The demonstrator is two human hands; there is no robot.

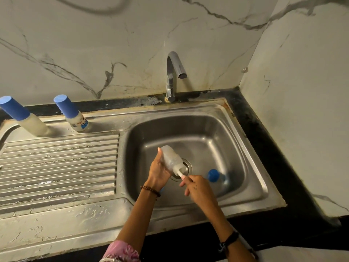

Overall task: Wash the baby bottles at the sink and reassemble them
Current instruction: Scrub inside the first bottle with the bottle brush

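So far left of both hands, two blue-capped bottles [72, 114] stand on the draining board. Over the sink [245, 148], the left hand [159, 170] is wrapped around an open clear bottle [172, 159], and the right hand [196, 186] pinches the brush handle [180, 173] poking into it. Just right of that hand, a blue cap [213, 175] sits in the basin.

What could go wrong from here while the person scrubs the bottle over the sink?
1. The left hand holds the open bottle tilted above the basin; if wet, it may slip and fall onto the drain.
2. The right hand pinches only the thin end of the brush handle, so the brush could twist loose.
3. The blue cap lies in the sink basin, where dirty rinse water may reach it.
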